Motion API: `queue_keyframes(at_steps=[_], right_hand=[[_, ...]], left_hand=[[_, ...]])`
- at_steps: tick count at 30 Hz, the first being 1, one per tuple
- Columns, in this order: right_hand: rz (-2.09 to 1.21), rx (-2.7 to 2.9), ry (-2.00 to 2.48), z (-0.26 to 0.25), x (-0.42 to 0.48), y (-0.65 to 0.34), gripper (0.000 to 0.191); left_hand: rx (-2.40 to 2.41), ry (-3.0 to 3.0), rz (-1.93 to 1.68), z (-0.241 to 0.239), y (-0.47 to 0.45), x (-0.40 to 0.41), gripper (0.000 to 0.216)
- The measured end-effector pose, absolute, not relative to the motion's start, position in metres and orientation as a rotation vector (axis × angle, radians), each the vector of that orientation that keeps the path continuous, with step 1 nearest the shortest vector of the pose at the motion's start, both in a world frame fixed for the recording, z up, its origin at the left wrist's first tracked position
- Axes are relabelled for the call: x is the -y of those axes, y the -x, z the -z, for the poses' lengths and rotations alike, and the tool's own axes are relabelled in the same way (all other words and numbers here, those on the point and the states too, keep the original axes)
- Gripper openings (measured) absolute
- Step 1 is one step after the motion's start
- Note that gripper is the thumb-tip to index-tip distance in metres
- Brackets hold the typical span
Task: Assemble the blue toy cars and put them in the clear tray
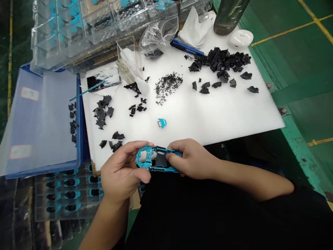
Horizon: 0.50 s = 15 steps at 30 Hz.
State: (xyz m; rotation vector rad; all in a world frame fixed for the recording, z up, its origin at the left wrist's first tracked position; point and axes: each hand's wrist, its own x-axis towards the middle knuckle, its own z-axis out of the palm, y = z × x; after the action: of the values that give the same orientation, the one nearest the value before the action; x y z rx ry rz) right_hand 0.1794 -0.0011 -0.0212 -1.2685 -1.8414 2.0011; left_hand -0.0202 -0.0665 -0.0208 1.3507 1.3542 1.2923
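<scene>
Blue plastic housing (163, 169), two-handed.
Held by left hand (122, 172) and right hand (191, 159) (both closed on it), just above white foam sheet (221, 114).

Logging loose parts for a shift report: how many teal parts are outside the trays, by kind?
Teal frame, held by left hand and right hand: 1
Small teal piece, on the white board: 1
Total: 2
</scene>
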Motion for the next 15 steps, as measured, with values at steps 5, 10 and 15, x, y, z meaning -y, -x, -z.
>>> queue_keyframes(at_steps=[5, 10, 15], right_hand=[[-1.944, 1.903, 1.257, 0.0232, 0.0020, -0.1792, 0.020], [-1.908, 1.912, 1.237, 0.0264, 0.0052, -0.1792, 0.020], [-1.871, 1.915, 1.210, 0.0299, 0.0080, -0.1795, 0.022]], left_hand=[[-1.348, -1.399, -1.237, 0.0189, 0.0210, 0.0679, 0.061], [-1.337, -1.433, -1.223, 0.0210, 0.0232, 0.0698, 0.063], [-1.362, -1.510, -1.219, 0.0216, 0.0249, 0.0716, 0.065]])
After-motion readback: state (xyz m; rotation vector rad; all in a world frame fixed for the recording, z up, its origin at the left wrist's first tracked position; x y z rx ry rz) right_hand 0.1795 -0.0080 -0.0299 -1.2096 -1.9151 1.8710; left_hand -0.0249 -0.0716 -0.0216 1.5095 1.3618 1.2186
